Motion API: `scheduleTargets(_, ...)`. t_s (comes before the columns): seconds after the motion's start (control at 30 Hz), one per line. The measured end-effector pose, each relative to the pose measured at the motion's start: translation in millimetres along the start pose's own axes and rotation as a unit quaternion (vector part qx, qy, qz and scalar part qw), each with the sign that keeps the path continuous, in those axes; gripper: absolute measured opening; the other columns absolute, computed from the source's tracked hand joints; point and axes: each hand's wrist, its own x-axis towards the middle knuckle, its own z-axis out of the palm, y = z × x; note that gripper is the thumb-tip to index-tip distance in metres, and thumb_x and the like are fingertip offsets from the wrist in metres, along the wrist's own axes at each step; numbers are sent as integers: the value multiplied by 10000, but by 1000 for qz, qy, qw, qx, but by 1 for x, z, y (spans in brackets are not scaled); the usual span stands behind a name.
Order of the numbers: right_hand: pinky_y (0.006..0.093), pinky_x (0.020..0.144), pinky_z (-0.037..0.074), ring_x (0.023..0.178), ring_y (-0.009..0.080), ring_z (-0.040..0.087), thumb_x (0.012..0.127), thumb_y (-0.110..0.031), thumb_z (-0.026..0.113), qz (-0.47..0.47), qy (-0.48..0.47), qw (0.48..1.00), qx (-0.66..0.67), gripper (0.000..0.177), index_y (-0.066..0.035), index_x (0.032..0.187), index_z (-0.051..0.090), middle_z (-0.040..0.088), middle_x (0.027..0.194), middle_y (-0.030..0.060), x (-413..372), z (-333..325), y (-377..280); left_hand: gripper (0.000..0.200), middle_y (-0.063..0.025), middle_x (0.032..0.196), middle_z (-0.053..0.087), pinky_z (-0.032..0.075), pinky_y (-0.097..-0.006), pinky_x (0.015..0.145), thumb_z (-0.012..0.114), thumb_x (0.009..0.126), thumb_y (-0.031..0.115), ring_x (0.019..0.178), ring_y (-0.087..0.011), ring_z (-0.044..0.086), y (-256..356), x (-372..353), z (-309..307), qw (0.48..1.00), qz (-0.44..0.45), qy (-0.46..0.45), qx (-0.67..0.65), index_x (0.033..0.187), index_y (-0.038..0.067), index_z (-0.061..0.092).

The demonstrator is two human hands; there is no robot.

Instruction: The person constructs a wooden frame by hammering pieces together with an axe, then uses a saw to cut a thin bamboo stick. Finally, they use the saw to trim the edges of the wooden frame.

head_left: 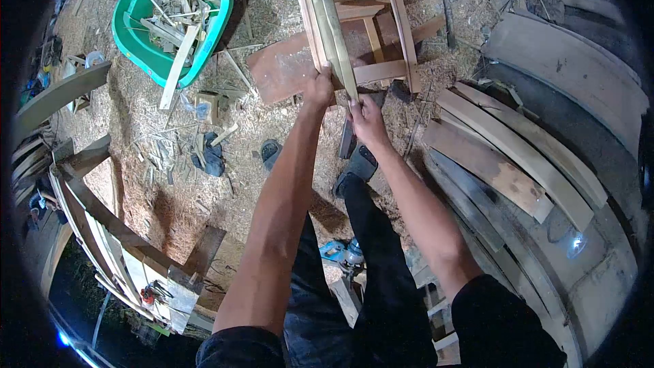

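In the upper middle, a wooden frame (pixel 403 31) of several joined pieces rests over a reddish-brown board (pixel 279 68) on the ground. A long narrow wooden strip (pixel 330 10) lies along the frame's left side. My left hand (pixel 319 87) is closed at the near end of the frame's left side, beside the strip. My right hand (pixel 368 119) pinches the strip's near end, with the thumb on top. Exactly which piece the left fingers grip is hidden.
A green tub (pixel 121 27) of wood scraps stands at upper left. Curved planks (pixel 518 157) are stacked at right, more timber (pixel 136 238) at lower left. A blue power tool (pixel 334 252) is near my legs; shavings cover the ground.
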Motion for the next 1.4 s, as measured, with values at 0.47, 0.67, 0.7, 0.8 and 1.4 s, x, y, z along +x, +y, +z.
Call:
scheduleTargets(0.47,345,601,426,617,159,517,995,-324,549,18,0,998,-58,314,-11,1006,547,550,688,74,-32,-14,10,634,-177,907,703,551,-363,678,671,866,535,814,-223,693,25,-5,2,978,20,82,192,1052,-71,658)
scheduleTargets(0.67,315,638,488,688,162,588,1018,-348,515,29,-2,999,-33,358,-4,1098,574,590,797,50,9,-8,6,606,-165,840,712,566,-362,617,746,820,495,710,-226,706,36,-16,9,984,26,81,159,1021,-71,667)
scheduleTargets(0.7,307,549,496,655,159,598,1027,-357,488,78,-6,996,44,367,-16,1132,576,586,782,41,4,0,-25,586,-164,840,711,565,-362,618,744,826,483,717,-225,706,37,-16,9,986,25,71,149,1019,-65,666)
scheduleTargets(0.8,294,467,474,622,154,597,1026,-371,478,94,-8,995,30,365,-31,1117,574,596,783,40,13,8,-15,536,-159,837,707,563,-363,625,730,850,454,728,-218,702,32,-13,7,992,37,49,112,1017,-51,664)
scheduleTargets(1.4,243,407,336,447,72,385,1035,-415,460,30,-32,999,-27,374,-70,893,490,404,592,-34,-27,-9,37,522,-136,825,676,514,-382,625,681,897,423,711,-212,638,33,-8,1,996,-5,49,70,995,-89,671)
